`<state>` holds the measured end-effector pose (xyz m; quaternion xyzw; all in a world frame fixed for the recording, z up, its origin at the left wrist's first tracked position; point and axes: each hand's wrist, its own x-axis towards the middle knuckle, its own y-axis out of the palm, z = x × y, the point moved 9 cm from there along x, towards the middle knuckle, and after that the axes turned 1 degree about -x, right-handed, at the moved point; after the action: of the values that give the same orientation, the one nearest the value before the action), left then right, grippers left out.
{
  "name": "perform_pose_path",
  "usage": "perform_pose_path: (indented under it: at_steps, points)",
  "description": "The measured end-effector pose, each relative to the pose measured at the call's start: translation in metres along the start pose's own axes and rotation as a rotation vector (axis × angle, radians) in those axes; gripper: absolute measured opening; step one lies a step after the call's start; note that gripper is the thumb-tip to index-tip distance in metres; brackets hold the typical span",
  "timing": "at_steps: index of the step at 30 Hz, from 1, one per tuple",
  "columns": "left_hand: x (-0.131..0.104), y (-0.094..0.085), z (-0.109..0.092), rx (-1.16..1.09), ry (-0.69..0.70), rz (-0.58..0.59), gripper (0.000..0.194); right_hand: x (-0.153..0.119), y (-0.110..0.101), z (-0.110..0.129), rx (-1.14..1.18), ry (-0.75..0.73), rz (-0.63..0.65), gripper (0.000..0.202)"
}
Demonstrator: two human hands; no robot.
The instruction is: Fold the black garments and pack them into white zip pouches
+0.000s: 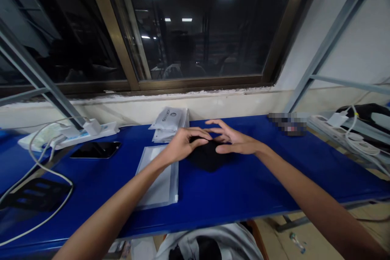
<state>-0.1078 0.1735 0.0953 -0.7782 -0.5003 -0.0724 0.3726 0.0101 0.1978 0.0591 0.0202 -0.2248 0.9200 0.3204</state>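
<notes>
A bunched black cloth item (pixel 210 157) lies on the blue table (pixel 213 199) in front of me. My left hand (pixel 186 142) is at its upper left edge, thumb and fingers closed together on the black cloth. On the other side, my right hand (pixel 233 138) has its fingers spread and curved over the right edge of the cloth, its thumb close to it. A clear zip bag (pixel 160 185) with a white sheet in it lies flat, left of the cloth and partly under my left forearm.
Packed grey-white bags (pixel 170 121) are stacked by the wall. A phone (pixel 96 150), a power strip (pixel 103 129), white cables and a black slotted object (pixel 38 194) lie left. Another power strip (pixel 338 130) is right. Metal posts stand both sides.
</notes>
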Motion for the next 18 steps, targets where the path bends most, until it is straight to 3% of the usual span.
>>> perform_pose_path:
  at_steps: [2, 5, 7, 9, 11, 14, 18]
  points:
    - [0.000, 0.000, -0.014, 0.019, 0.077, -0.079, 0.015, 0.002, 0.017, -0.002, 0.028, 0.049, -0.013, 0.075]
    - [-0.012, -0.030, -0.024, 0.197, 0.051, -0.339, 0.020, 0.005, 0.033, -0.021, 0.152, 0.216, -0.043, 0.041]
    - [-0.032, -0.050, -0.015, 0.412, -0.139, -0.423, 0.029, 0.004, 0.019, -0.034, 0.305, 0.280, -0.204, 0.031]
    - [-0.060, -0.057, 0.005, 0.665, -0.409, -0.342, 0.038, -0.003, -0.010, -0.044, 0.447, 0.294, -0.433, 0.030]
    - [-0.091, -0.048, 0.027, 0.842, -0.603, -0.165, 0.045, -0.009, -0.029, -0.052, 0.566, 0.326, -0.556, 0.033]
    - [-0.125, -0.015, 0.041, 0.834, -0.657, 0.002, 0.021, -0.011, -0.033, -0.051, 0.688, 0.340, -0.550, 0.036]
    - [-0.149, 0.019, 0.015, 0.744, -0.603, -0.046, 0.024, -0.003, -0.013, -0.030, 0.784, 0.212, -0.435, 0.038]
